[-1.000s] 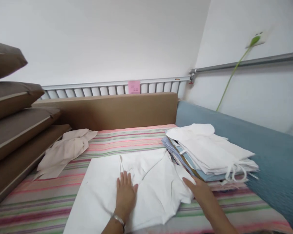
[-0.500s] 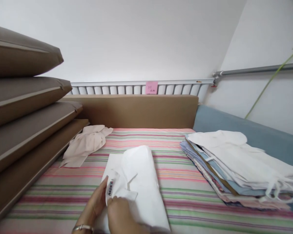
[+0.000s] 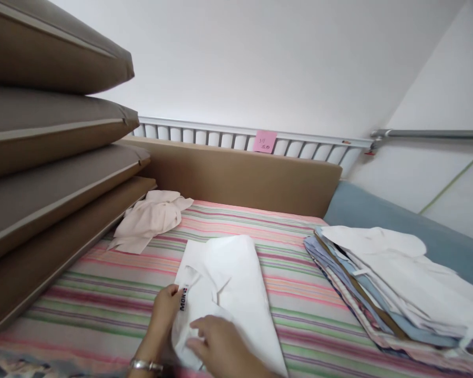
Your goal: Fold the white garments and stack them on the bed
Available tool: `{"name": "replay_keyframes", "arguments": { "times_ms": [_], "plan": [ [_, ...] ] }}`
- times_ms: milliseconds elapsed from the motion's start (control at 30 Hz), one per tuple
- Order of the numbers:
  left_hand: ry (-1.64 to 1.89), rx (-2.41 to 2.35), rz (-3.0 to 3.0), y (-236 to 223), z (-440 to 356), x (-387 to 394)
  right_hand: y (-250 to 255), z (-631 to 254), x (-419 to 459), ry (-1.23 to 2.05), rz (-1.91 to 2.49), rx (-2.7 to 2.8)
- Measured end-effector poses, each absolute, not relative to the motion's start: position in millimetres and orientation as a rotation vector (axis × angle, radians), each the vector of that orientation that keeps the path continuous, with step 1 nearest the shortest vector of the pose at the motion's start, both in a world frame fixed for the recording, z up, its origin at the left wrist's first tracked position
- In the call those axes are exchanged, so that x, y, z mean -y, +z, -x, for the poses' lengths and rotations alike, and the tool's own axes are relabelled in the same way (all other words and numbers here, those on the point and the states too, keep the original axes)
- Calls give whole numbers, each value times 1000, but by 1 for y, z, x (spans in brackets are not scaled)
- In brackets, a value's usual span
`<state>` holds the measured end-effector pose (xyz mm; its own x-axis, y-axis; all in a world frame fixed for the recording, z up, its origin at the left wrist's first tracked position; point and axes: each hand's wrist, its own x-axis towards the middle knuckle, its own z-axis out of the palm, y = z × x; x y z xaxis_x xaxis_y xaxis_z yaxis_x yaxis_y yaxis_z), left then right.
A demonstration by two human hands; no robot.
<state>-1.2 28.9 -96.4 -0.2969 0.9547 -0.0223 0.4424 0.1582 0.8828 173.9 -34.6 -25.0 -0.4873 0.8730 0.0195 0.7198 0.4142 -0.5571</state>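
A white folded garment (image 3: 240, 294) lies on the striped bedsheet in front of me, with a collar-like flap on top. Printed near its left edge is a label (image 3: 183, 299) with dark letters. My left hand (image 3: 166, 310), with a silvery bracelet on the wrist, pinches that left edge beside the label. Over the lower part of the garment is my right hand (image 3: 218, 338), its thumb and forefinger apart and nothing seen between them. Its other fingers are mostly hidden.
Thick brown cushions (image 3: 63, 163) are stacked on the left. A crumpled beige cloth (image 3: 152, 218) lies beside them. On the right sits a pile of folded clothes (image 3: 394, 278), white on top. A brown padded board (image 3: 240, 170) and a radiator with a pink note (image 3: 265, 142) stand behind.
My right hand has loosened from its closed grip on the cloth, thumb and forefinger now apart. The left hand stays at the garment's edge. The view has shifted and tilted.
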Motion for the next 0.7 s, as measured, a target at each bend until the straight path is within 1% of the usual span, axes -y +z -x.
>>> {"name": "replay_keyframes", "arguments": {
  "times_ms": [67,167,200,300,367,533,633,700],
  "plan": [
    [1046,-1876,-1336,-101,7,-27,-25,-203,15,749,1385,2096],
    [972,-1988,-1416,-97,8,-22,-28,-253,-31,671,1514,1651],
    [958,-2055,-1453,-95,8,-21,-30,-268,-47,724,1586,1477],
    [946,-2216,-1456,-88,8,-18,-41,-297,-89,1101,1661,1076],
    [902,-2182,-1330,-88,9,-18,-47,-304,-108,1293,1629,998],
    [859,-1916,-1154,-103,8,-19,-54,-299,-139,1606,1559,886],
    [864,-1841,-1193,-105,8,-21,-56,-300,-147,1604,1533,799],
    [831,-1820,-1277,-94,8,-26,-55,-307,-141,1541,1485,745]
  ]
}}
